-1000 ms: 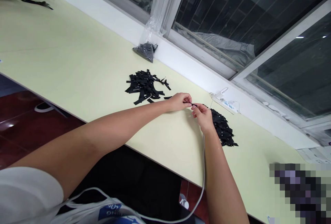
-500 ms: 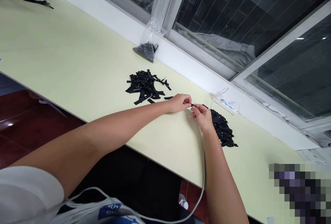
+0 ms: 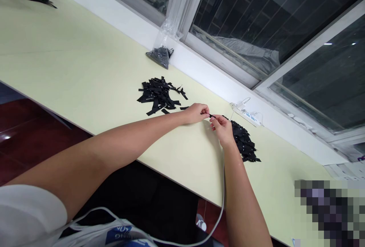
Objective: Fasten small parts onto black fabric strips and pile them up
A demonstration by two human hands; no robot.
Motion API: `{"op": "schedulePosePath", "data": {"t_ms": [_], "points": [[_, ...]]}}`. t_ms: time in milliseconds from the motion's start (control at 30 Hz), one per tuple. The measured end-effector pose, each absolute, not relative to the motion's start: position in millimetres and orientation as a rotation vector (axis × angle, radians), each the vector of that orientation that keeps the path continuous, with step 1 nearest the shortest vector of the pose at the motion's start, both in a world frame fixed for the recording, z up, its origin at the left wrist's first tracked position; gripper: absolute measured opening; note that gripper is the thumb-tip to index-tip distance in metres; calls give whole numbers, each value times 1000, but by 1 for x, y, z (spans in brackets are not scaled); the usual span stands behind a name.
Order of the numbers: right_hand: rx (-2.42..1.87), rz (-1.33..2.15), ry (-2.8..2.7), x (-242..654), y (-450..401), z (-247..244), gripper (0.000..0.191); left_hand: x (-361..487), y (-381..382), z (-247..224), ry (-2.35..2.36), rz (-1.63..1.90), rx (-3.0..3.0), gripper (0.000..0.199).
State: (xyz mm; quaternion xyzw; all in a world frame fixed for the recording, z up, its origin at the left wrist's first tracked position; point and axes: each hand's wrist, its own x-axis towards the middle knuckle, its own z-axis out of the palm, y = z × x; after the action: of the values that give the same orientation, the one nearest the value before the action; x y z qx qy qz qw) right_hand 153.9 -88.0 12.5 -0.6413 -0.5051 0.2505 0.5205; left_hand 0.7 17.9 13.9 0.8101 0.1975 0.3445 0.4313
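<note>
A short black fabric strip is stretched between my two hands, just above the table. My left hand pinches its left end, fingers closed. On its other end my right hand is closed too, thumb against forefinger. Left of my hands lies a loose heap of black strips, some with small pale spots. A denser pile of black strips sits right behind my right hand, which hides part of it. One more strip end shows by my left wrist.
A clear plastic bag with black pieces leans by the wall. A white power strip with cables lies along the wall. A white cable runs over the table edge beside my right forearm. At the lower right is a pixelated area.
My hands have drawn slightly apart, so a little more of the black strip shows between them. The whole view has shifted slightly; the piles look the same.
</note>
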Motion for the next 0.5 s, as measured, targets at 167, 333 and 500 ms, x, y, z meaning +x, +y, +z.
{"op": "schedulePosePath", "data": {"t_ms": [167, 333, 500], "points": [[-1523, 599, -1213, 153, -88, 12, 38, 0, 19, 14, 488, 896, 2045, 5], [-1603, 475, -1107, 162, -89, 13, 41, -2, 20, 16, 479, 927, 2038, 5], [-1713, 329, -944, 174, -92, 16, 39, 0, 20, 19, 415, 958, 1876, 8]]}}
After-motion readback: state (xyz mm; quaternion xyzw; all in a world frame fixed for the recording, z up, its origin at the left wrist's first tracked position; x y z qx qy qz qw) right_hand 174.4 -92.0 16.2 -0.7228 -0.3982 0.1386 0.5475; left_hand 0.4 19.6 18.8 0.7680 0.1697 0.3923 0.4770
